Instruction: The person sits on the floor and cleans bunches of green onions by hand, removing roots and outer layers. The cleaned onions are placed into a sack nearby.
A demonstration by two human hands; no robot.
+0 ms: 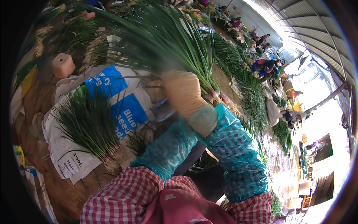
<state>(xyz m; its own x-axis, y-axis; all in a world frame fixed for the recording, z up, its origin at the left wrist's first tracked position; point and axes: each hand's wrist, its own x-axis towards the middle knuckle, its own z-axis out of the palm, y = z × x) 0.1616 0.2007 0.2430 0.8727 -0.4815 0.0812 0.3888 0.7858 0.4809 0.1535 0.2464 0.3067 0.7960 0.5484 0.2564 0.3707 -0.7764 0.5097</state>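
Note:
My right hand (186,92), in a tan glove, is closed around a bunch of green onions (193,60) near its stems. Blur hides the fingertips. The long leaves fan towards the top of the head view, and the pale bulbs and roots (215,96) stick out to the right of the glove. My left forearm (170,147), in a teal plastic sleeve, reaches in under the right wrist. The left hand itself is hidden behind the glove. To the left, another bunch of green onions (92,126) lies on a printed white sack (81,163), roots towards me.
An orange-pink plastic block or container (63,65) stands beyond the sack. Onion piles (75,30) cover the floor at upper left. A long row of onions (249,95) runs along the right. Several people, one in a blue and red top (264,68), sit farther off.

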